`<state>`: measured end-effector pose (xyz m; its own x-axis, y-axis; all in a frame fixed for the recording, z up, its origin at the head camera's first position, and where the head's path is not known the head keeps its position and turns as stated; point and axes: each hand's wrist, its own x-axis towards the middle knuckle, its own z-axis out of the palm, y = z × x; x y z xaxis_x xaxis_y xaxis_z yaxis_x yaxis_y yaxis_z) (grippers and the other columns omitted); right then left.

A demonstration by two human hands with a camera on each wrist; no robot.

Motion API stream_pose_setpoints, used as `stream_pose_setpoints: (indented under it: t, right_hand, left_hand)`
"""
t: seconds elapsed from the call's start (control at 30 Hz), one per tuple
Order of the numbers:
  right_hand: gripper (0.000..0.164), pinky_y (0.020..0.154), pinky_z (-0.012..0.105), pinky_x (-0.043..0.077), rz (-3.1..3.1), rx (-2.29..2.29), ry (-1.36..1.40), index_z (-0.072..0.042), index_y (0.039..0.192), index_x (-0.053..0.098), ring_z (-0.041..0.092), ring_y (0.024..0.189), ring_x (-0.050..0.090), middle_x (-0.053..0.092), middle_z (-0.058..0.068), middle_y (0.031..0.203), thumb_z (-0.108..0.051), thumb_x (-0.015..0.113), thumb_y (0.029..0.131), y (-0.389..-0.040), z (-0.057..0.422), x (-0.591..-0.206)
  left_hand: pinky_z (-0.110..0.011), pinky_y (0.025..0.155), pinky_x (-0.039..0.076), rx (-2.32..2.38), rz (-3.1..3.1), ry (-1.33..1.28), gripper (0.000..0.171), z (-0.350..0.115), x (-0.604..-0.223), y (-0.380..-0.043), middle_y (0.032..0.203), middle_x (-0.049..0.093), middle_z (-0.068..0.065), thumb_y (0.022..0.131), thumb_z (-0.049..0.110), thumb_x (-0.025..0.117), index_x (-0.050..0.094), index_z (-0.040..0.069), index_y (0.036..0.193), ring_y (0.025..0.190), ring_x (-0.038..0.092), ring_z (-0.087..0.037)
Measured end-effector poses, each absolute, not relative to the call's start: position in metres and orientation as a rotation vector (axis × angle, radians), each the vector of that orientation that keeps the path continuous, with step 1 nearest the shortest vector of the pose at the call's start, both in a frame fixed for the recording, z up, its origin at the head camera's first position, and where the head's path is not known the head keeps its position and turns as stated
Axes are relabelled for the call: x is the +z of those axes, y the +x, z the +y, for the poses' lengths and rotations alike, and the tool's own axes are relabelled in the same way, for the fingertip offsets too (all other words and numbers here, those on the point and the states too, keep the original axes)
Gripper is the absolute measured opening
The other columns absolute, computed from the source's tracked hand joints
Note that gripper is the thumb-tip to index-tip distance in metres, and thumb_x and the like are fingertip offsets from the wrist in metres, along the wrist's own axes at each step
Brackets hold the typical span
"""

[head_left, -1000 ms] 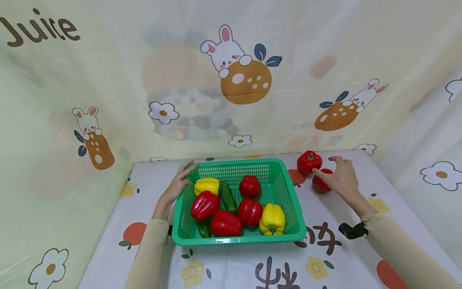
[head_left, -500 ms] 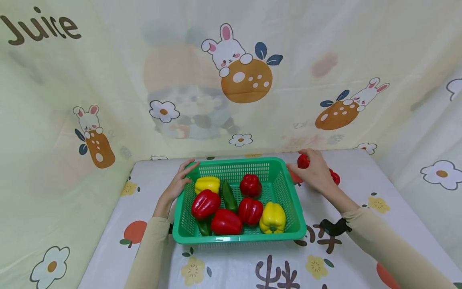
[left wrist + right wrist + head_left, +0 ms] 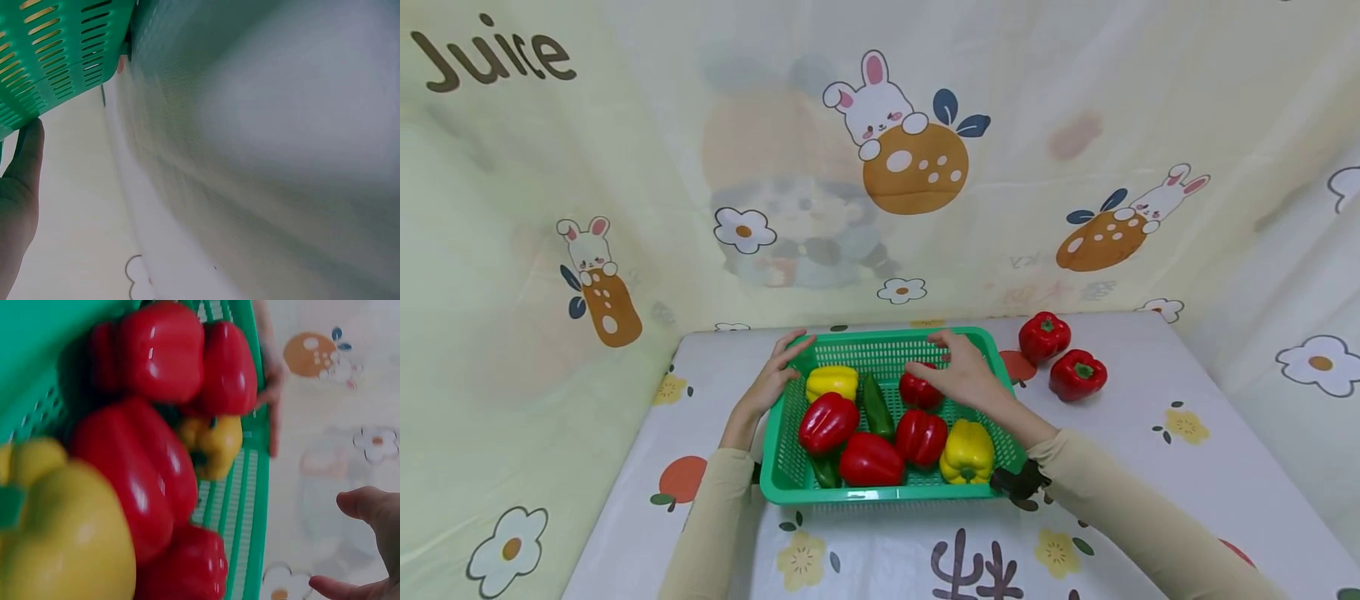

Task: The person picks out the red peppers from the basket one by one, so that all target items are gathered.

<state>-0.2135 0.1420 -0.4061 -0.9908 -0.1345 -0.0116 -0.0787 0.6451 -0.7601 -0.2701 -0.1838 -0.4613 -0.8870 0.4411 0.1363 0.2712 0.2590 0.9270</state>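
A green plastic basket holds several red bell peppers, yellow bell peppers and long green peppers. My left hand rests on its back left corner with extended fingers, and the left wrist view shows one digit against the basket wall. Over the basket's right half, my right hand hovers above a red bell pepper, partly covering it. Its thumb and fingers are spread with nothing between them in the right wrist view. A front yellow bell pepper and a green pepper lie nearby.
Two more red bell peppers, one farther back and one nearer, sit on the printed tablecloth right of the basket. A bunny-printed curtain hangs behind the table.
My right hand has moved left from the two red bell peppers on the table to above the basket. Both peppers stay there, and my left hand keeps its place.
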Motion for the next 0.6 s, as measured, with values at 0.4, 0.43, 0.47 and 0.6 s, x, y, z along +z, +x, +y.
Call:
stream_pose_setpoints:
  t: [0.4,0.43,0.47,0.6]
  right_hand:
    - [0.058,0.087,0.044,0.052,2.562,-1.397,-0.105,-0.006,0.132,0.056,0.031,0.112,0.056,0.057,0.019,0.131,-0.042,0.070,0.088,-0.208,0.083,-0.419]
    - [0.058,0.086,0.043,0.052,2.549,-1.401,-0.105,-0.006,0.131,0.056,0.030,0.112,0.056,0.057,0.019,0.130,-0.042,0.070,0.088,-0.207,0.079,-0.421]
    - [0.058,0.084,0.042,0.053,2.541,-1.400,-0.107,-0.005,0.131,0.057,0.030,0.110,0.057,0.058,0.019,0.129,-0.041,0.070,0.088,-0.207,0.075,-0.424]
    - [0.059,0.078,0.039,0.054,2.534,-1.349,-0.132,-0.002,0.130,0.056,0.029,0.105,0.058,0.060,0.018,0.124,-0.041,0.070,0.088,-0.205,0.059,-0.432]
  left_hand:
    - [-0.066,0.111,0.009,1.704,2.382,0.692,0.062,-0.185,-0.462,-0.273,0.159,0.010,-0.026,0.085,-0.017,0.041,0.037,-0.010,0.146,0.146,0.005,-0.044]
    - [-0.066,0.112,0.009,1.704,2.380,0.692,0.062,-0.186,-0.462,-0.273,0.159,0.010,-0.026,0.085,-0.017,0.041,0.037,-0.010,0.146,0.147,0.005,-0.044]
    - [-0.066,0.112,0.009,1.701,2.378,0.692,0.062,-0.186,-0.462,-0.273,0.159,0.010,-0.026,0.085,-0.017,0.042,0.037,-0.010,0.146,0.147,0.005,-0.044]
    - [-0.067,0.111,0.009,1.706,2.367,0.683,0.062,-0.187,-0.464,-0.273,0.160,0.010,-0.025,0.085,-0.016,0.042,0.038,-0.009,0.147,0.147,0.005,-0.043]
